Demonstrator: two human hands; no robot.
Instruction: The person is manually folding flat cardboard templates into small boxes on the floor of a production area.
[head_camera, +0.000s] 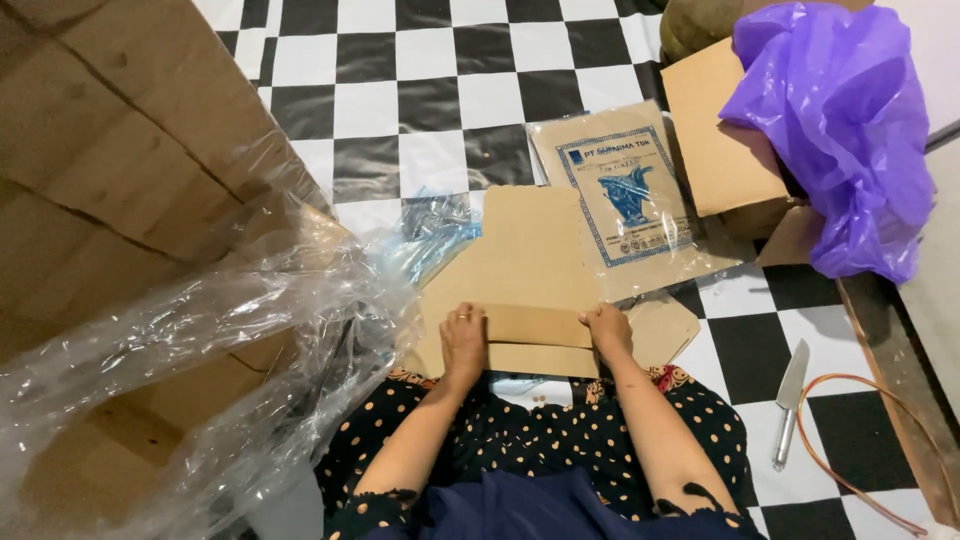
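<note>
Seated on a black-and-white checkered floor (430, 60), you press both hands down on a flat brown cardboard sheet (535, 250) lying just ahead of your lap. Your left hand (463, 335) lies palm-down with fingers together on the near folded flap (535, 340) of that sheet, a ring showing on one finger; your right hand (607, 328) is curled over the same flap's right end, fingers bent against the fold, though whether the thumb tucks under the edge is hard to tell from this angle. Neither hand lifts anything clear of the floor. At 1 o'clock from the hands, a brown paper packet with a blue printed panel (625, 195) lies partly over the cardboard sheet's far right corner. At 2 o'clock, well apart, a purple plastic bag (840, 130) drapes over an open brown carton (715, 130). At 9 to 10 o'clock, crumpled clear plastic wrap (230, 350) spills from a large cardboard box (110, 140) and touches the sheet's left edge. At 4 o'clock, a knife with a pale handle (790, 400) lies on the floor beside a looped orange cord (860, 440). Your dark polka-dot garment (540, 440) fills the near foreground.
</note>
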